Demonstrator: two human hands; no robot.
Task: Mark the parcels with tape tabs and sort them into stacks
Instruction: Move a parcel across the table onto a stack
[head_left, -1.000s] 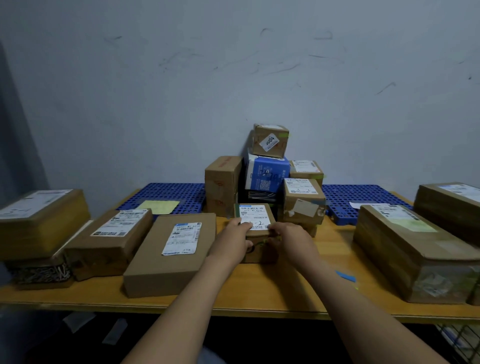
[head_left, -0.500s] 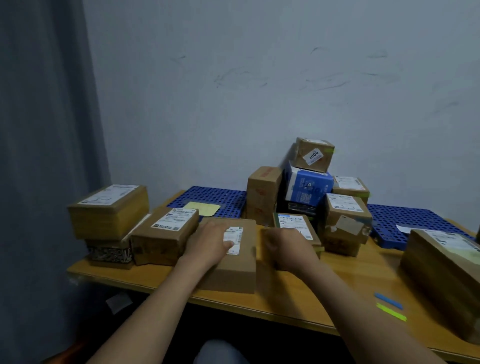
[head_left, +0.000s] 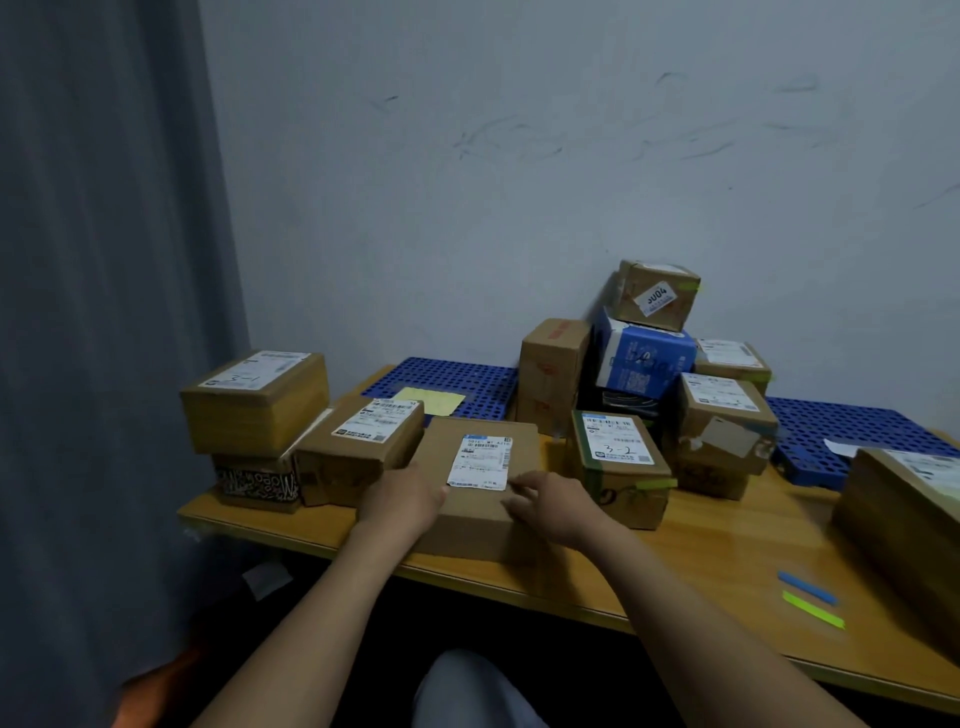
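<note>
Resting on the flat parcel, your right hand lies loose-fingered right of its label. Your left hand covers its left edge; fingers hidden, grip unclear.

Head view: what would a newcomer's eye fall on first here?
The left hand and right hand rest on a flat box at the table's near edge. Behind it a pile of boxes stands by the wall, a blue box among them. A blue tab and a green tab lie farther right.
</note>
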